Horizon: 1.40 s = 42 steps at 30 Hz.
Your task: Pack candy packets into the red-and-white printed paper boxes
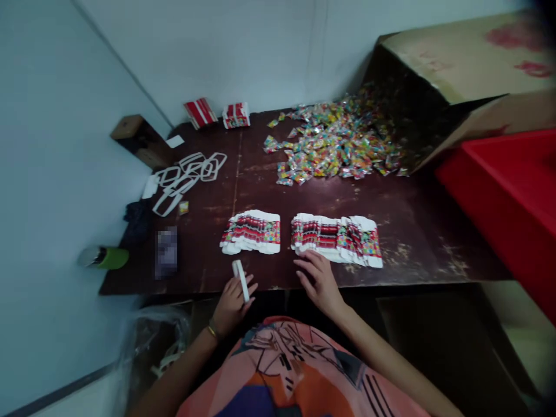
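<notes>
My left hand [232,301] rests at the near edge of the dark wooden table [330,197], fingers closed around a thin white stick-like object [240,279]. My right hand [316,279] lies with fingers spread, fingertips touching the near edge of a fanned stack of flat red-and-white printed packets [336,238]. A second, smaller stack of the same packets [252,231] lies just ahead of my left hand.
A heap of colourful small wrapped sweets [332,145] spills from a tipped cardboard box [447,75] at the back right. A red bin [508,197] stands at the right. White cut-out frames [186,174], a green cup [106,257], a phone [167,252], and folded boxes [219,113] are on the left.
</notes>
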Each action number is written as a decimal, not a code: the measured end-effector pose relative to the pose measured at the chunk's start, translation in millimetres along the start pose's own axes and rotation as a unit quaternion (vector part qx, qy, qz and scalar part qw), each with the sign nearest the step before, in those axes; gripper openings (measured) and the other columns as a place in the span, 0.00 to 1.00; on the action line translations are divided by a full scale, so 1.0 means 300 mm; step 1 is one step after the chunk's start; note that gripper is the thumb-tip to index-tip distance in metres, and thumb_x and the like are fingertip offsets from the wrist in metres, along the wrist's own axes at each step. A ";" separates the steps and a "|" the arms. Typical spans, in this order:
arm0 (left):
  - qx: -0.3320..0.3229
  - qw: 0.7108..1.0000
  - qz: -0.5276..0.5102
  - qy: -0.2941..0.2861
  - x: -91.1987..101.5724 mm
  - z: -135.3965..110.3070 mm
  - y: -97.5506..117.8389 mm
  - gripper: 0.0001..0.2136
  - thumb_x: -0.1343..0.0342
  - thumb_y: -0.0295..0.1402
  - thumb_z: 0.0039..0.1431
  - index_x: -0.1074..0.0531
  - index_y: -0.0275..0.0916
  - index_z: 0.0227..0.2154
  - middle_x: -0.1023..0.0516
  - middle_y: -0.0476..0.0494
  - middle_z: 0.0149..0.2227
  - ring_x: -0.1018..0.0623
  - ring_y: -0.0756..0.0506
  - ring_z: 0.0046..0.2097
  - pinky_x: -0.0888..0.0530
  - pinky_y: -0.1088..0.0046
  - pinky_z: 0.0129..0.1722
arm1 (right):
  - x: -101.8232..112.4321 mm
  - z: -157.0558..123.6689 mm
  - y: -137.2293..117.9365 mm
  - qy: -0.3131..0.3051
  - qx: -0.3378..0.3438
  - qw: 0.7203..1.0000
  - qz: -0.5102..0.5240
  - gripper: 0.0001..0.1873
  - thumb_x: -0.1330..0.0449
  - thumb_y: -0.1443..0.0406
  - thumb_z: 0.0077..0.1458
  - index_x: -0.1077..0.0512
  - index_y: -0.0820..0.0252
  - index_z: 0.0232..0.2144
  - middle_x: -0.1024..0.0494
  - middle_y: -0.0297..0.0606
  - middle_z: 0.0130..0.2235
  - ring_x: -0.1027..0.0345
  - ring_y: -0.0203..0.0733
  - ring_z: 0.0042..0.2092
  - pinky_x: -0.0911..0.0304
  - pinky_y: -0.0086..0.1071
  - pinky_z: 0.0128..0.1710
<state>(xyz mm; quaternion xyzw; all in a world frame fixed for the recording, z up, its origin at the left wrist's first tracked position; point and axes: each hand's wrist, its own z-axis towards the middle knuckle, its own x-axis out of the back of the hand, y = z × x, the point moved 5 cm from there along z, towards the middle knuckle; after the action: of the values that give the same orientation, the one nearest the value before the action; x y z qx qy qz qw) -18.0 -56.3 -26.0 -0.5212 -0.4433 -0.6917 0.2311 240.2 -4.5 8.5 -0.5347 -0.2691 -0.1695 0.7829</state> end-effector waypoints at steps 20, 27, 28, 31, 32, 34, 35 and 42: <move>0.310 0.912 0.077 0.255 0.719 0.504 -0.631 0.15 0.48 0.27 0.56 0.31 0.30 0.47 0.38 0.25 0.57 0.37 0.33 0.60 0.41 0.48 0.58 | -0.115 -0.010 -0.069 -0.059 0.061 0.996 0.005 0.16 0.45 0.60 0.60 0.28 0.50 0.49 0.27 0.41 0.52 0.32 0.47 0.54 0.31 0.38 0.51; 0.189 0.959 0.052 0.207 0.306 0.420 -0.404 0.13 0.47 0.32 0.58 0.29 0.37 0.46 0.31 0.35 0.55 0.31 0.39 0.58 0.32 0.56 0.56 | 0.041 -0.047 0.155 0.049 -0.010 0.996 -0.079 0.15 0.46 0.57 0.59 0.26 0.50 0.46 0.24 0.41 0.49 0.28 0.46 0.49 0.29 0.37 0.47; 0.154 0.964 0.056 0.207 0.261 0.402 -0.335 0.14 0.48 0.33 0.59 0.30 0.38 0.48 0.32 0.35 0.56 0.34 0.38 0.60 0.34 0.55 0.57 | 0.088 -0.040 0.195 0.067 -0.039 0.993 -0.089 0.15 0.47 0.57 0.60 0.26 0.51 0.45 0.24 0.41 0.48 0.29 0.47 0.50 0.31 0.39 0.48; 0.078 0.977 0.042 0.193 0.164 0.365 -0.123 0.15 0.49 0.31 0.61 0.31 0.42 0.51 0.34 0.39 0.59 0.39 0.39 0.63 0.37 0.52 0.60 | 0.248 -0.013 0.320 0.131 -0.155 0.965 -0.166 0.20 0.50 0.54 0.60 0.26 0.57 0.45 0.25 0.47 0.48 0.32 0.51 0.52 0.38 0.45 0.53; 0.051 0.983 0.027 0.174 0.138 0.360 -0.055 0.16 0.50 0.30 0.61 0.31 0.43 0.51 0.34 0.40 0.59 0.39 0.39 0.63 0.37 0.52 0.60 | 0.290 -0.005 0.368 0.121 -0.221 0.942 -0.219 0.23 0.48 0.52 0.58 0.28 0.60 0.46 0.26 0.50 0.48 0.33 0.54 0.51 0.38 0.47 0.51; 0.005 0.992 -0.011 0.128 0.087 0.359 0.061 0.15 0.50 0.29 0.61 0.31 0.44 0.50 0.33 0.41 0.59 0.38 0.40 0.63 0.36 0.53 0.59 | 0.355 0.002 0.455 0.090 -0.345 0.883 -0.304 0.31 0.42 0.47 0.51 0.28 0.65 0.46 0.27 0.57 0.48 0.35 0.62 0.50 0.39 0.50 0.47; -0.012 0.994 -0.031 0.104 0.063 0.362 0.108 0.15 0.50 0.29 0.61 0.30 0.44 0.50 0.33 0.42 0.59 0.37 0.40 0.62 0.35 0.53 0.59 | 0.372 0.007 0.487 0.069 -0.379 0.866 -0.320 0.33 0.39 0.45 0.47 0.28 0.66 0.45 0.27 0.57 0.47 0.35 0.63 0.50 0.39 0.50 0.46; -0.031 0.987 -0.158 -0.002 -0.027 0.453 0.289 0.13 0.50 0.33 0.61 0.28 0.44 0.47 0.28 0.40 0.54 0.29 0.41 0.57 0.30 0.56 0.56 | 0.386 0.038 0.569 0.097 -0.351 0.916 -0.166 0.24 0.36 0.56 0.47 0.26 0.62 0.45 0.25 0.46 0.41 0.31 0.49 0.42 0.38 0.36 0.42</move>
<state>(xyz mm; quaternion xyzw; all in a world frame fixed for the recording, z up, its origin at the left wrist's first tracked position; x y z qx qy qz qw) 122.8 15.4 7.3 -0.4528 -0.4987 -0.7321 0.1015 424.4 71.9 -45.9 -0.7042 -0.2000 -0.4313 0.5273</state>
